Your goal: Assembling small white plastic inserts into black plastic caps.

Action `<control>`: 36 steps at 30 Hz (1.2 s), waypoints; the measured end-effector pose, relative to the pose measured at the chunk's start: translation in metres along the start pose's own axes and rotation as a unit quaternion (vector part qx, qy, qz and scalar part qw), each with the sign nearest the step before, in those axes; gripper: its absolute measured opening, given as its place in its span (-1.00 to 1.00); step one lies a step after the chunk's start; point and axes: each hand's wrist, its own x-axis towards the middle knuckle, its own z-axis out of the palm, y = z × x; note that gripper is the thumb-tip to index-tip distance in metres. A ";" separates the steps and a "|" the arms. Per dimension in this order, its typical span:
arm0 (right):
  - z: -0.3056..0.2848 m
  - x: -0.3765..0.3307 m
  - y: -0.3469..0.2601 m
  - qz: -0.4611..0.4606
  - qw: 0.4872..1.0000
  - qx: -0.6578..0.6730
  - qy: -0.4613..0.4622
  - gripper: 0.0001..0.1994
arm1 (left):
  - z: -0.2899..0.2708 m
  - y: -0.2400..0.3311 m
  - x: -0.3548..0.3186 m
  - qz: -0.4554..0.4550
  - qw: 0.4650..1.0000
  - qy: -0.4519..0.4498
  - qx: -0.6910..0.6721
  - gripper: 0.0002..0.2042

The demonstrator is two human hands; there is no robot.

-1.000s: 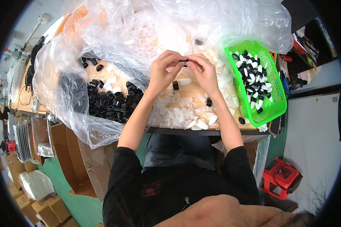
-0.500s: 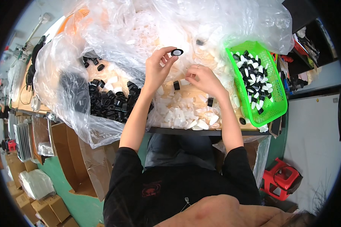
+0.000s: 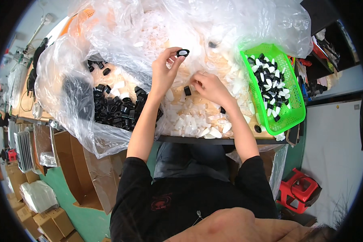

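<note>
Two bare hands are over the table, both to the left of the green basket [image 3: 293, 115]; the left hand [image 3: 162, 72], farther from the basket, pinches a small black oval piece with a pale middle [image 3: 183, 53] between thumb and fingers, about level with the basket's far end; the right hand [image 3: 210, 86], closer to the basket, has its fingers curled in toward the thumb, and from where I stand I cannot tell whether anything is in them; just beside those fingertips, on the side away from the basket, sits a black cap [image 3: 187, 90]. Black and white pieces [image 3: 272, 85] lie mixed inside the basket; a lone black ring [image 3: 257, 128] lies near its left side, by the near end; farther left of it spread pale translucent pieces [image 3: 187, 123], and well beyond those, a heap of black parts [image 3: 119, 111]; clear plastic sheeting [image 3: 54, 76] bunches around that heap and stretches past the basket's far end; on the floor, nearer than the basket, stands a red stool [image 3: 304, 190].
</note>
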 end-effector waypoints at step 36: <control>-0.002 0.016 0.008 0.047 0.897 0.372 0.232 -0.81 | 0.019 0.009 -0.012 -0.077 0.968 -0.096 -0.219 -0.83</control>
